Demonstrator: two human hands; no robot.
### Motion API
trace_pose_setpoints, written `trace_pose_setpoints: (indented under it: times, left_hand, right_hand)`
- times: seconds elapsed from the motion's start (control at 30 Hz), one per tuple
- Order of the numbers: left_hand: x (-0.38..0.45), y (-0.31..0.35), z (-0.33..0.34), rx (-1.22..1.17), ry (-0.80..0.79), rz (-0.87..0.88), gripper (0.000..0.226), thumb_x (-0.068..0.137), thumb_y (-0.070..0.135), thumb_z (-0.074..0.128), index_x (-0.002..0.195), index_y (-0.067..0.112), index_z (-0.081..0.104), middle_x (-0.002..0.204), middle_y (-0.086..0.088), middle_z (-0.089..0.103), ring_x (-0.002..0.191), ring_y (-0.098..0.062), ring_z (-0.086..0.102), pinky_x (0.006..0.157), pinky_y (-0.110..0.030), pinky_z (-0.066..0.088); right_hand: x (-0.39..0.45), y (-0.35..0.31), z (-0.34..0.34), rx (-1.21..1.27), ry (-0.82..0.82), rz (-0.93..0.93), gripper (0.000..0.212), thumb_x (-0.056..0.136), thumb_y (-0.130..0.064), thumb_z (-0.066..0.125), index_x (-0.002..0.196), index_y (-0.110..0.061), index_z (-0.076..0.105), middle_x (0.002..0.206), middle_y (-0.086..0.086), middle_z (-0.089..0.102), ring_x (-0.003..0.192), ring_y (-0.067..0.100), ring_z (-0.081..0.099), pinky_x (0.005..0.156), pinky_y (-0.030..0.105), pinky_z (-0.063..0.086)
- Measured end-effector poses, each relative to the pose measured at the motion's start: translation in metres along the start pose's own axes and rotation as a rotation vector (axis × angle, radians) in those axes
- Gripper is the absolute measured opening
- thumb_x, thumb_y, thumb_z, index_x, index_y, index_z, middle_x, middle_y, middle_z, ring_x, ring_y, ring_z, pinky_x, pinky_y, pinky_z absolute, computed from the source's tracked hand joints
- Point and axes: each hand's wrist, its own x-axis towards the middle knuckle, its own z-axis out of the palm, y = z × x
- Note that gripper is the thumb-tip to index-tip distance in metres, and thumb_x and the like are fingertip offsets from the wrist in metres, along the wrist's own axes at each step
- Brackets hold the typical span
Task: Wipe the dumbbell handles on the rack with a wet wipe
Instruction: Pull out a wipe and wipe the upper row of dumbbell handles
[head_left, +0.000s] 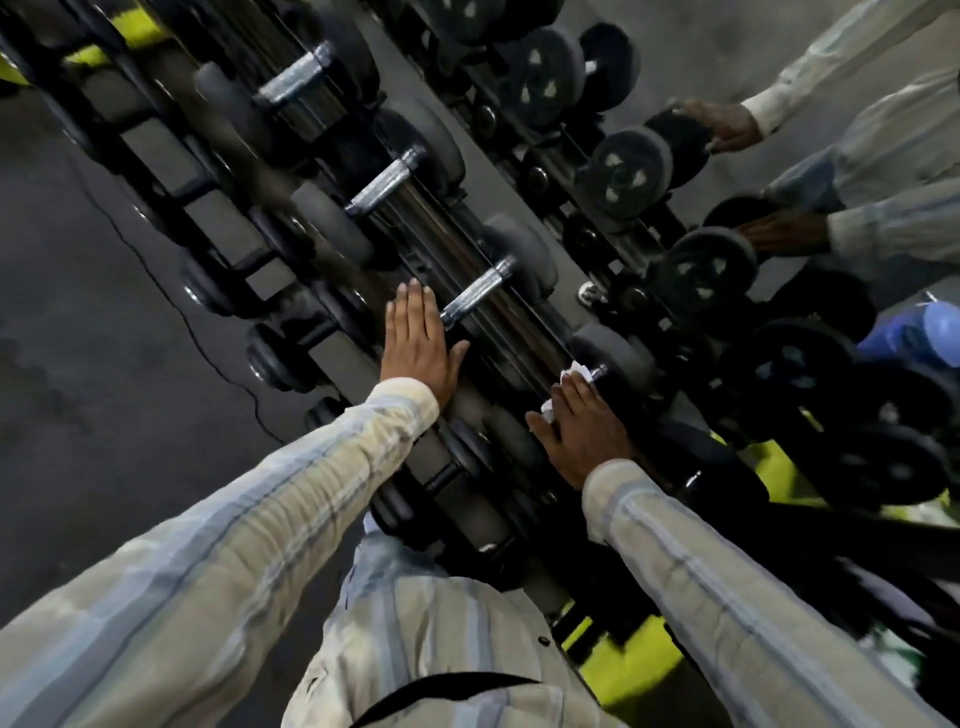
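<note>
A row of dark dumbbells with chrome handles lies on the black rack, running diagonally from top left to lower right. My left hand rests flat, fingers straight, on the dark end of a dumbbell, just beside one chrome handle. My right hand wraps round the neighbouring dumbbell's handle with a white wet wipe under its fingers. The wipe's corners stick out above and left of the hand. That handle is mostly hidden; only its tip shows.
Two more chrome handles lie further up the row. A mirror behind the rack shows reflected dumbbells and reflected hands and sleeves at the upper right. Dark floor lies to the left, yellow-green rack parts at the lower right.
</note>
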Motion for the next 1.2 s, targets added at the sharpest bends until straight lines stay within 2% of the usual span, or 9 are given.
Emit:
trace_pose_setpoints:
  times: [0.1,0.23,0.33,0.47,0.63,0.7,0.8,0.9,1.2]
  left_hand:
    - [0.003,-0.004,0.007,0.014,0.023,0.014,0.087,0.099,0.057,0.029,0.156,-0.008,0.018,0.164,-0.029,0.015,0.154,-0.044,0.01,0.126,-0.054,0.009]
    - [0.001,-0.006,0.01,0.045,0.006,0.021,0.096,0.096,0.064,0.034,0.157,-0.007,0.012,0.165,-0.029,0.011,0.154,-0.044,0.007,0.127,-0.054,0.006]
    - [-0.002,-0.004,0.008,0.101,-0.035,0.031,0.109,0.089,0.069,0.045,0.157,-0.007,0.006,0.165,-0.03,0.007,0.154,-0.045,0.003,0.126,-0.055,0.004]
    - [0.0,-0.001,0.002,0.115,-0.105,-0.017,0.115,0.088,0.07,0.053,0.158,-0.006,0.001,0.166,-0.028,0.003,0.155,-0.044,0.0,0.127,-0.053,0.002]
    - [-0.003,0.001,-0.002,0.133,-0.106,-0.004,0.115,0.087,0.067,0.057,0.158,-0.006,0.004,0.165,-0.027,0.005,0.154,-0.045,0.001,0.127,-0.053,0.002]
    - [-0.001,0.001,-0.002,0.145,-0.11,-0.004,0.116,0.086,0.067,0.059,0.157,-0.007,0.005,0.165,-0.028,0.008,0.154,-0.046,0.003,0.127,-0.054,0.003]
    - [0.002,0.001,0.001,0.174,-0.126,-0.009,0.117,0.084,0.067,0.06,0.157,-0.006,0.006,0.164,-0.029,0.01,0.153,-0.047,0.005,0.126,-0.055,0.004]
    - [0.002,0.003,0.001,0.18,-0.129,-0.025,0.12,0.08,0.064,0.067,0.157,-0.007,0.008,0.163,-0.029,0.012,0.152,-0.048,0.007,0.126,-0.056,0.006]
    - [0.006,0.006,-0.004,0.203,-0.168,-0.06,0.122,0.08,0.064,0.07,0.158,-0.004,0.005,0.164,-0.028,0.009,0.153,-0.046,0.004,0.127,-0.054,0.005]
  right_hand:
    - [-0.003,-0.011,-0.01,-0.001,-0.057,-0.068,0.104,0.093,-0.073,-0.004,0.134,-0.002,0.059,0.151,0.018,0.048,0.149,0.027,0.029,0.124,0.037,0.015]
    - [-0.02,-0.01,-0.023,0.159,-0.09,-0.278,0.093,0.098,-0.065,0.008,0.133,0.003,0.061,0.145,0.02,0.054,0.145,0.03,0.039,0.119,0.011,-0.005]
    - [-0.016,0.019,-0.024,0.149,0.03,-0.32,0.079,0.105,-0.059,0.017,0.13,0.001,0.061,0.141,0.022,0.056,0.142,0.035,0.043,0.124,0.026,0.013]
    - [0.008,0.028,-0.023,0.071,-0.035,-0.059,0.1,0.093,-0.076,0.004,0.134,0.0,0.057,0.149,0.019,0.049,0.147,0.027,0.034,0.123,0.036,0.024]
    - [-0.005,-0.011,-0.03,0.296,-0.144,0.023,0.069,0.092,-0.078,0.023,0.098,-0.022,0.062,0.109,0.004,0.061,0.108,0.029,0.061,0.093,0.041,0.048]
    - [-0.016,-0.012,-0.03,0.297,-0.151,-0.026,0.064,0.096,-0.071,0.028,0.103,-0.019,0.063,0.111,0.001,0.063,0.11,0.026,0.061,0.094,0.042,0.048]
    - [-0.01,0.01,-0.023,0.217,-0.058,-0.139,0.086,0.094,-0.077,0.01,0.117,-0.014,0.064,0.129,0.005,0.061,0.135,0.021,0.047,0.112,0.041,0.039]
    - [0.004,0.023,-0.026,0.152,-0.055,0.034,0.099,0.09,-0.073,0.006,0.145,-0.003,0.046,0.158,0.012,0.038,0.152,0.018,0.022,0.124,0.035,0.021]
    - [-0.012,-0.004,0.006,0.176,0.009,0.117,0.117,0.083,-0.085,-0.005,0.153,0.0,0.034,0.163,0.016,0.028,0.154,0.023,0.016,0.126,0.034,0.011]
